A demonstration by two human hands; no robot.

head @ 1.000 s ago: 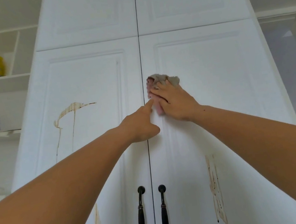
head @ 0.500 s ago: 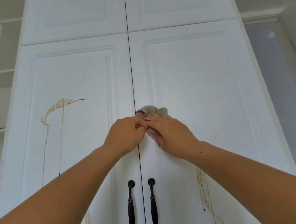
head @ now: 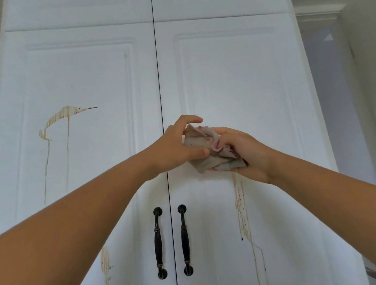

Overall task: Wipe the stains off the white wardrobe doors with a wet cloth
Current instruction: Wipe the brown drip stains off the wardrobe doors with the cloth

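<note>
Up front stand the big white wardrobe doors (head: 235, 93), streaked with brown stains (head: 64, 118). Both hands hold the crumpled cloth (head: 209, 151): the left hand (head: 173, 146) pinches its edge, the right hand (head: 243, 151) curls around it.

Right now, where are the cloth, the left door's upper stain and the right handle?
cloth (head: 212, 163): head view, grey lower fold.
upper stain (head: 58, 116): head view, broad arc of the smear.
right handle (head: 184, 238): head view, middle of the black grip.
</note>
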